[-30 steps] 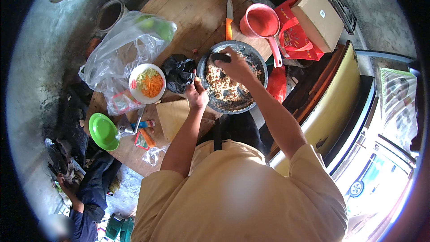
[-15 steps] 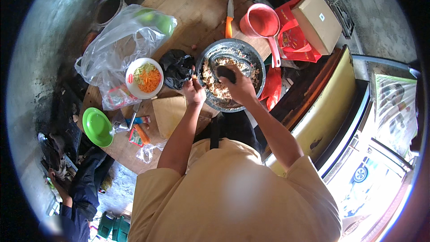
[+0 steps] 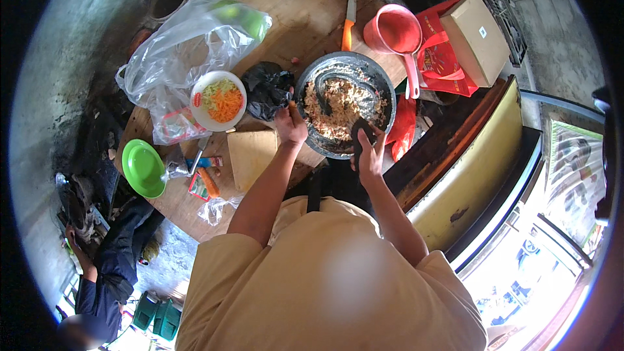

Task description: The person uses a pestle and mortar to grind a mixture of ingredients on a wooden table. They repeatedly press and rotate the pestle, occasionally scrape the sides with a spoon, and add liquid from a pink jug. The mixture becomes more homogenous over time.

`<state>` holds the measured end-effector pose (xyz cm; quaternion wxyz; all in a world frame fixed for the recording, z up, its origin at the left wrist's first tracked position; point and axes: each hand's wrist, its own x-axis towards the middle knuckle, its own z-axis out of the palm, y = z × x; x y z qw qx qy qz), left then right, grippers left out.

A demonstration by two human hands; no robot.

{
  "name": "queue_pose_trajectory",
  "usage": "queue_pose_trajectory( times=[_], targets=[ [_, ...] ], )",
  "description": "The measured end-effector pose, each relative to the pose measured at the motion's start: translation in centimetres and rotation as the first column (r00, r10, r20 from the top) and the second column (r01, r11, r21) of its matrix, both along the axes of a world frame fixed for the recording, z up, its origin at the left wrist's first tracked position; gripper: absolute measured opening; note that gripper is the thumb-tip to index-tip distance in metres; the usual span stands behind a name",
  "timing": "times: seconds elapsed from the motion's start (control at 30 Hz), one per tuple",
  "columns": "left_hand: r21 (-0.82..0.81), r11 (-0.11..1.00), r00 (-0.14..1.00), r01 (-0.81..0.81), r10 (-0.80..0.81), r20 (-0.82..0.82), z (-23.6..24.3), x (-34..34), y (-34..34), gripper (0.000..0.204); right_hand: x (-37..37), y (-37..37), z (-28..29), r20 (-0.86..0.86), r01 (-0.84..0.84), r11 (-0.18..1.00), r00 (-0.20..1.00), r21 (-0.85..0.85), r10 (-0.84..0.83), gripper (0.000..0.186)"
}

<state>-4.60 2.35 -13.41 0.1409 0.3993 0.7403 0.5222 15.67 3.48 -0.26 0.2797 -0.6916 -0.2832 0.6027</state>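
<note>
A dark stone mortar (image 3: 383, 78) holds a crumbly, pale-brown mash (image 3: 338, 101) with a smear track through it. My right hand (image 3: 370, 156) is closed round a black stone pestle (image 3: 364, 131) at the mortar's near right rim. At the opposite, left rim is my left hand (image 3: 291, 127), its fingers drawn together. A small brownish bit shows at those fingertips, too small to name. A crumpled black plastic bag (image 3: 268, 91) lies just beyond the left hand. Left of the bag is a white bowl (image 3: 203, 119) with shredded orange and pale-green vegetables.
An orange-handled knife (image 3: 349, 23) and a red dipper (image 3: 393, 29) lie beyond the mortar. A cardboard box (image 3: 478, 39) stands at right. Leftward are a clear plastic bag (image 3: 169, 58), green plate (image 3: 143, 169), carrot (image 3: 208, 182) and brown board (image 3: 252, 159). Another person (image 3: 117, 266) is at lower left.
My right hand and the pestle have moved from the mortar's middle to its near right rim. The left hand stays by the left rim. The whole view has shifted slightly.
</note>
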Motion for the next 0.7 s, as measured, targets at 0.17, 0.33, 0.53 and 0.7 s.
queue_pose_trajectory(
  times=[0.17,0.33,0.53,0.7],
  targets=[
    [0.056,0.998,0.999,-0.028,0.029,-0.019,-0.3,0.0,0.0,0.038,-2.0,3.3,-1.4,-0.007,-0.148,0.989,0.989,0.022,0.148,0.046],
    [0.140,0.990,0.989,-0.028,0.048,-0.141,-0.2,0.0,0.2,0.037,-2.8,2.4,0.4,0.876,-0.874,0.483,0.270,0.048,0.400,0.044],
    [-0.026,1.000,0.999,-0.008,0.007,-0.034,0.2,0.0,0.1,0.037,-3.7,3.4,1.9,0.781,-0.901,0.405,0.140,-0.155,0.609,0.048],
    [0.077,0.996,0.998,-0.043,0.047,-0.041,0.0,0.0,0.3,0.037,0.2,6.9,1.3,0.535,-0.621,0.741,0.729,0.254,0.428,0.047]
  ],
)
